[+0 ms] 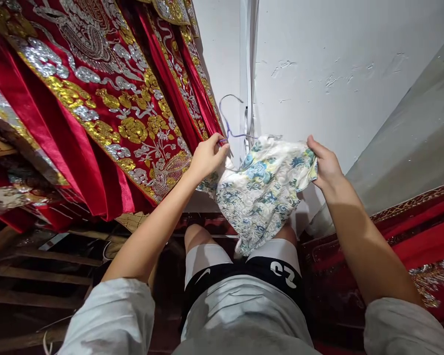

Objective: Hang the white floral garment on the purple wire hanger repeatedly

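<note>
Head view: left hand (pixel 210 155) pinched narrow on purple hanger (pixel 228 129), just below its hook. Floral garment (pixel 259 197) just below and right of left hand, spread across to right hand (pixel 323 160), gripping garment's far edge. Red embroidered cloth (pixel 133 106) beside left hand.

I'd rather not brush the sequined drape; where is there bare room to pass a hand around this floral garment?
The widest bare patch is white wall above the floral garment and right hand, right of the upright strip. A narrower one lies between strip and red drape, above the hanger. It's crowded at the left hand, beside that drape.
</note>
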Demonstrator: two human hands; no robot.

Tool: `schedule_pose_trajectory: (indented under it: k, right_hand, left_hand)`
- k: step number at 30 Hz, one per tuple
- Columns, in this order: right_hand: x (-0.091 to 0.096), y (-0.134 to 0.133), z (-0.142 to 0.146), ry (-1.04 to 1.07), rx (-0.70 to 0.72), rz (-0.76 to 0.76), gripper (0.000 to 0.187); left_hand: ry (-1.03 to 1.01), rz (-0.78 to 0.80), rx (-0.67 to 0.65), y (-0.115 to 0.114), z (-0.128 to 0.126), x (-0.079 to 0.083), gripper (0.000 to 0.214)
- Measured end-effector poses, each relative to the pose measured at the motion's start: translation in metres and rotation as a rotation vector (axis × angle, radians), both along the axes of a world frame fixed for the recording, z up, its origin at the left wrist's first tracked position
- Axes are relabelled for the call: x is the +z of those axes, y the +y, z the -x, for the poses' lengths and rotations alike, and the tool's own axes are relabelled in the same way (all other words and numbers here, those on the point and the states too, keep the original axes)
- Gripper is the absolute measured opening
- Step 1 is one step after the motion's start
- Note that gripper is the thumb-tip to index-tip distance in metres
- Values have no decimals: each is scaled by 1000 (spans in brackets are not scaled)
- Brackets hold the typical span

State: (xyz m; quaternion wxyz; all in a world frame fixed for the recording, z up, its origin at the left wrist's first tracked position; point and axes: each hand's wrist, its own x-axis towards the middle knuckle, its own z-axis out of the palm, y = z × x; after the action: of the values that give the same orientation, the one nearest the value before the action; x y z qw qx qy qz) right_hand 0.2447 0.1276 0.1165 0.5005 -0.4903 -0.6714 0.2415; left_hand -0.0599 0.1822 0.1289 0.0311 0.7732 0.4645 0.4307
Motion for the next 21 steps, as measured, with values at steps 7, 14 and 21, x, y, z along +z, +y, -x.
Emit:
schedule_pose_trajectory:
  k: [7,14,21]
  right_hand:
    - [15,-42,30,-100,653,220,65]
    - [-43,-16,79,-263,397,-204,64]
    - [-57,1,67,-257,148,-362,32]
  left_hand:
    - [-132,369,-411,-3,32,-3,24]
    - [-216,479,-774,-65,14,-12,29]
    - [-416,523,-802,-76,-14,9,51]
